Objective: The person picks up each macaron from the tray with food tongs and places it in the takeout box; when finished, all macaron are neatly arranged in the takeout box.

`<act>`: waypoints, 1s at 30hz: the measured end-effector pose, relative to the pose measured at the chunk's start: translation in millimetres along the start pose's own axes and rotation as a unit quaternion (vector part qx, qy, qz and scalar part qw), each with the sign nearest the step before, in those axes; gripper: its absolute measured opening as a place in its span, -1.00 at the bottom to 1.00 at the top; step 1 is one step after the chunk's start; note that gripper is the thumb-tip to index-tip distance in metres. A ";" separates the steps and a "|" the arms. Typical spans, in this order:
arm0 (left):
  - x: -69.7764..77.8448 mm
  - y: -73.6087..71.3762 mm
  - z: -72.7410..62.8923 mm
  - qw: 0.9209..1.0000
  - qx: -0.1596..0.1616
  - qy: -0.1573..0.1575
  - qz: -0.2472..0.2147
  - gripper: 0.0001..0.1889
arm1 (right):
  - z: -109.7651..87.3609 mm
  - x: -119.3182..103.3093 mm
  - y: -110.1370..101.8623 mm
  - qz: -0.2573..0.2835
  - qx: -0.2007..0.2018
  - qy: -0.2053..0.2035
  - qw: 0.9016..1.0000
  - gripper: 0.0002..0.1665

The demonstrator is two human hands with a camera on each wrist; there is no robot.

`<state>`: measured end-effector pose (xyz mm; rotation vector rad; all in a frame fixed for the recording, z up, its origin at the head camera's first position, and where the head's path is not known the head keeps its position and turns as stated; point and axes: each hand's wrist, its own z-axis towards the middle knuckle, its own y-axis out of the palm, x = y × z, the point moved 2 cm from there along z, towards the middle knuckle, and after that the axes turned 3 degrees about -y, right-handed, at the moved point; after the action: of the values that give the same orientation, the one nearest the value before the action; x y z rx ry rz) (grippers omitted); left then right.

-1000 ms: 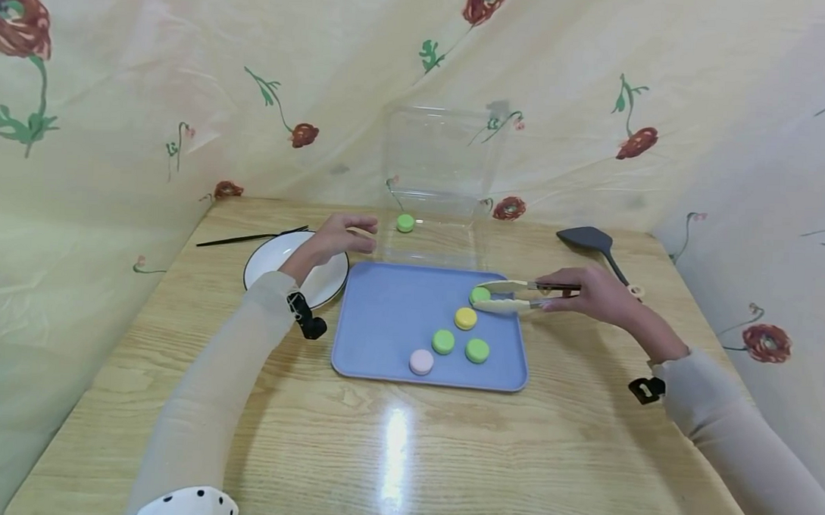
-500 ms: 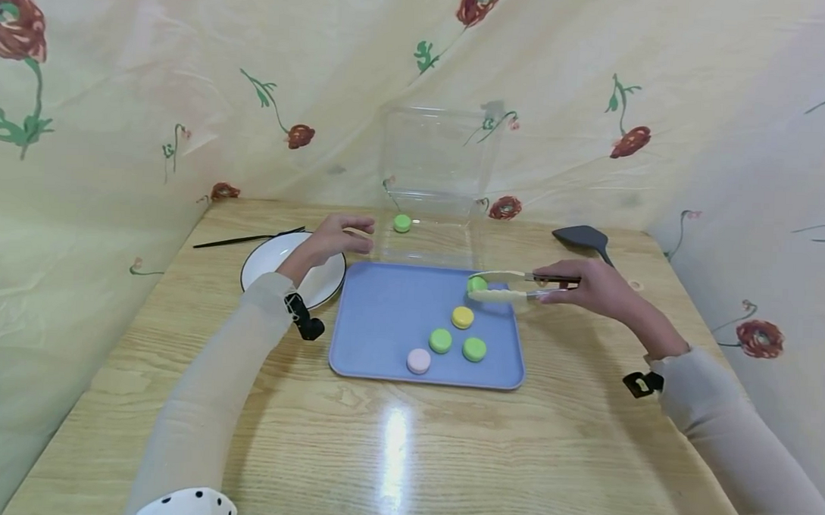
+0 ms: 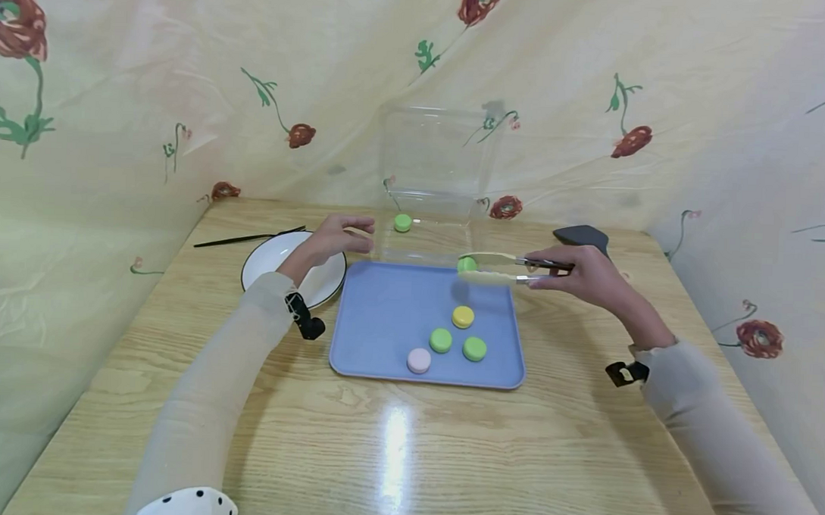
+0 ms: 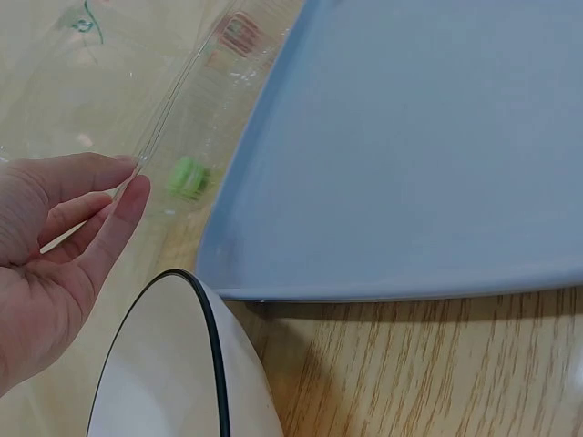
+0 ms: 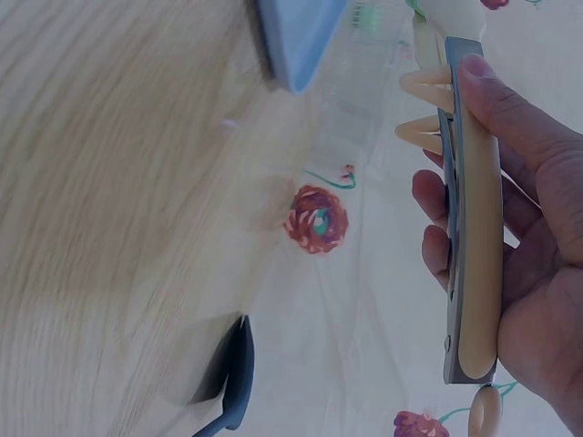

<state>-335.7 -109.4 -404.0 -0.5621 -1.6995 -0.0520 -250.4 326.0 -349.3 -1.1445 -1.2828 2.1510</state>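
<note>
My right hand (image 3: 585,275) grips a pair of tongs (image 5: 480,237) with cream-coloured tips and handle. Between the tips sits a green macaron (image 3: 467,265), above the far right edge of the blue tray (image 3: 384,302), its shadow falling on the tray. Thumb and fingers of my left hand (image 4: 64,237) pinch the rim of a clear plastic box (image 4: 164,105), whose lid stands up behind it. One green macaron (image 3: 403,223) lies inside, at the left. On the tray are a yellow macaron (image 3: 463,317), a pale pink one and two more green ones.
A white bowl (image 3: 326,281) with a dark rim stands left of the tray, below my left forearm. Behind it lies a thin black utensil (image 3: 236,241). A dark spatula (image 3: 581,237) rests at the back right, partly hidden by my right hand. Flowered cloth hangs behind the table.
The tongs have closed on the green macaron at the tray's right and lifted it, moving away toward the clear box. My left hand stays at the box's rim.
</note>
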 end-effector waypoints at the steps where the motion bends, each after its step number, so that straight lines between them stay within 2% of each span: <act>1: 0.0 0.0 0.2 1.000 0.000 0.000 -0.001 -0.35 | 1.9 -0.9 0.4 0.003 0.003 0.001 1.000 -0.50; 9: 0.0 -1.6 -0.4 1.000 -0.004 0.001 -0.012 -0.36 | 23.2 -5.2 8.4 0.021 0.027 0.029 0.999 -0.52; 16: -1.4 -0.7 1.2 0.999 -0.011 0.004 -0.034 -0.35 | 48.1 -11.8 17.7 0.003 0.038 0.047 0.998 -0.49; 21: -1.5 -0.8 1.1 0.999 -0.015 0.009 -0.034 -0.35 | 64.7 -13.9 25.7 -0.004 0.041 0.058 0.997 -0.46; 26: -1.3 -1.1 0.6 0.999 -0.012 0.012 -0.033 -0.37 | 80.6 -15.8 36.0 -0.023 0.039 0.062 0.997 -0.43; 30: -1.7 -0.8 1.0 0.999 -0.011 0.012 -0.031 -0.37 | 91.8 -19.7 43.1 -0.014 0.036 0.054 0.998 -0.43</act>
<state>-336.7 -110.4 -405.6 -0.5233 -1.6953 -0.1218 -309.0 241.1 -354.6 -1.1884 -1.1576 2.0679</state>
